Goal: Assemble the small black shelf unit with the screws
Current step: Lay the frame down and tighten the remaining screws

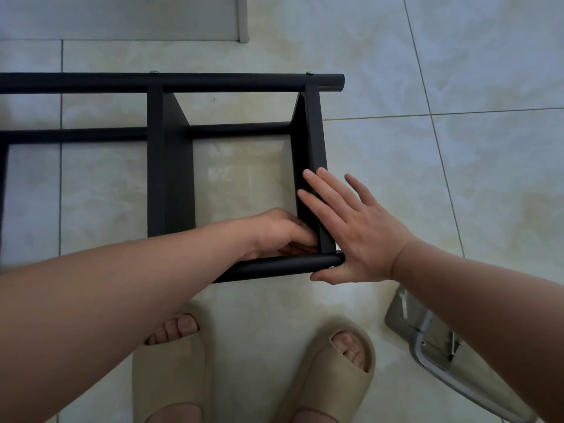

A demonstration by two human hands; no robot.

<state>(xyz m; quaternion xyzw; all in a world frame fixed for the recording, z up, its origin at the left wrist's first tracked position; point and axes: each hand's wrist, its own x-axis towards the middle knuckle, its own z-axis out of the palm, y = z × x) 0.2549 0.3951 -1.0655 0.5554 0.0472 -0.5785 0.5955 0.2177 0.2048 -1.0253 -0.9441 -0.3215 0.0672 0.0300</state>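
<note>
Head view: the black shelf unit (171, 166) lies on the tiled floor (427, 71), just ahead of the slippers (171, 370); it looks like stiff, light metal with smooth tubes that may slip, so the flat end panel (311, 141) seems the surer hold; the right hand (357, 236) rests flat on that panel, fingers straight; the left hand (280, 233) curls into the inner corner by the near tube (274, 267), and whether it holds anything is hidden; a grey frame (427, 340) lies nearby on the right.

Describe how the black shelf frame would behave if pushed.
Probably stiff: the black shelf frame is tubes and panels joined. Likely slides easily on glossy tiles. Might wobble: the right hand braces its end panel.
</note>
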